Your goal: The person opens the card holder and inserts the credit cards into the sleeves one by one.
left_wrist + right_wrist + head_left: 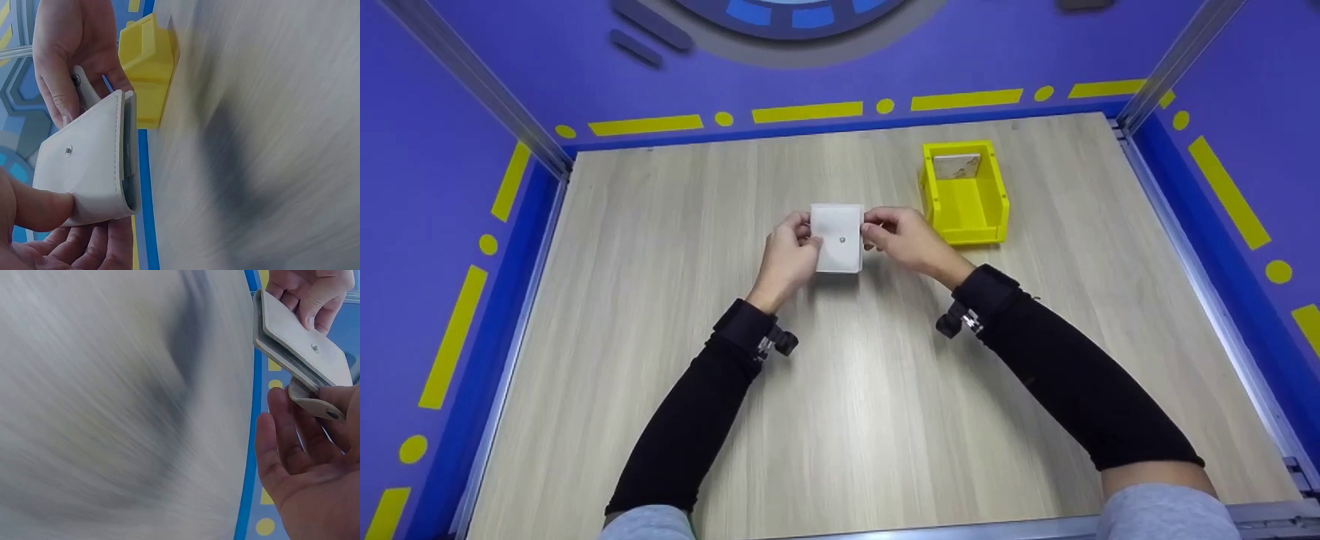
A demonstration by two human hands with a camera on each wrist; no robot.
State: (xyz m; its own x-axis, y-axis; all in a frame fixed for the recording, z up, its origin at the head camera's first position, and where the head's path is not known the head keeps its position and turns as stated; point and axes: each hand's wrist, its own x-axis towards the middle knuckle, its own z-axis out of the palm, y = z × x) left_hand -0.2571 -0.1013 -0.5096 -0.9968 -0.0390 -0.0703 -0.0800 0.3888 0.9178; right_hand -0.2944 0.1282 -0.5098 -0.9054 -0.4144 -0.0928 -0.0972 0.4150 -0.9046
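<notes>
A small white wallet (829,255) with a metal snap stud on its front hangs above the table, folded, its layered edge showing in both wrist views. My left hand (789,259) grips its left side, thumb (48,208) on the front cover and fingers behind. At the right side, my right hand (911,238) pinches the wallet's snap strap (316,405), which stands out from the cover unfastened. The strap's snap socket (76,80) is visible in the left wrist view.
A yellow open-front bin (966,206) stands on the wooden table (720,195) just beyond my right hand, with a pale patterned piece (957,166) against its back wall. Blue-purple panels with yellow dashes enclose the back and sides.
</notes>
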